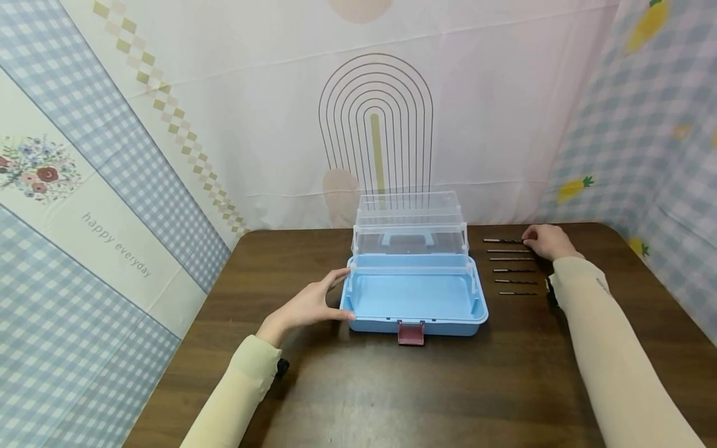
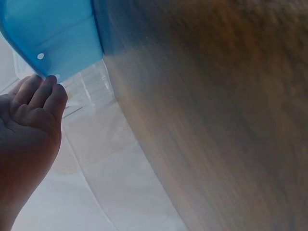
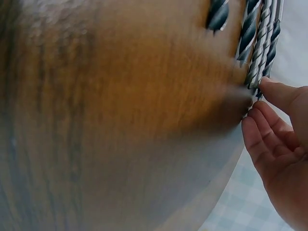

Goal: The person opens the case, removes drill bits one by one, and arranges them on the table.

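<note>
A light blue toolbox [image 1: 414, 297] stands raised open on the table, its base bare inside. My left hand [image 1: 313, 303] spans its left end, thumb at the front corner and fingers farther back. In the left wrist view those nearly straight fingers [image 2: 48, 91] touch the blue wall [image 2: 57, 33]. To the right of the box, several drill bits [image 1: 512, 270] lie in a row. At the far end of that row my right hand [image 1: 551, 241] pinches the tip of the farthest drill bit [image 1: 498, 241] between thumb and fingers; its tip is mostly hidden.
Clear plastic trays and a lid [image 1: 411, 218] rise behind the base. A dark red latch [image 1: 411, 333] hangs at the front. The brown wooden table [image 1: 392, 392] ends at a patterned cloth [image 1: 280, 124] hanging behind it.
</note>
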Motion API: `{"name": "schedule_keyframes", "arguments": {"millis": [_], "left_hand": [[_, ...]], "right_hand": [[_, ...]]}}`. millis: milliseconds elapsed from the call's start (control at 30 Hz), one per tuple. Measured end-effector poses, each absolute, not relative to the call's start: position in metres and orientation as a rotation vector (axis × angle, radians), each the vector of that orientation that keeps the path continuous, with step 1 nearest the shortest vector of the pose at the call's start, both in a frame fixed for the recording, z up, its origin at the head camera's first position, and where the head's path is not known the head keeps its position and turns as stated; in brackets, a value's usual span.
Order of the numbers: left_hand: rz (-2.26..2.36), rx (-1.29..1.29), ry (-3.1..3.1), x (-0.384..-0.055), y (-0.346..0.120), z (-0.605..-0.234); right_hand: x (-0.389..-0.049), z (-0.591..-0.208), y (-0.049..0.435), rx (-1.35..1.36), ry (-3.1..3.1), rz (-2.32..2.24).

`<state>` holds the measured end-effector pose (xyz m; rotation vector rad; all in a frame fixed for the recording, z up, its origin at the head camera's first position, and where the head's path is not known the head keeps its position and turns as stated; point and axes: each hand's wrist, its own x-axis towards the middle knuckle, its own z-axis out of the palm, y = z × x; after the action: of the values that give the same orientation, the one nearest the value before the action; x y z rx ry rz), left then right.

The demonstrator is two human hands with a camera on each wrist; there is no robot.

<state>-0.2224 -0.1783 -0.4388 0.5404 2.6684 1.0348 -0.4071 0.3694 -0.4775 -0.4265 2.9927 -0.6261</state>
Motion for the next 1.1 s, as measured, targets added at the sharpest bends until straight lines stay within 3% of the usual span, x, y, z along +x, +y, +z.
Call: {"name": "schedule_keyframes", "arguments": {"millis": [833, 1100], "left_hand": [[1.003, 0.621, 2.616, -0.237, -0.172, -0.433], [1.07, 0.726, 2.748, -0.254, -0.188, -0.406]], "right_hand": [[-0.396, -0.47, 0.382, -0.315, 3.012, -0.676], [-0.404, -0.434, 0.363, -0.431, 3.042, -0.934]]}}
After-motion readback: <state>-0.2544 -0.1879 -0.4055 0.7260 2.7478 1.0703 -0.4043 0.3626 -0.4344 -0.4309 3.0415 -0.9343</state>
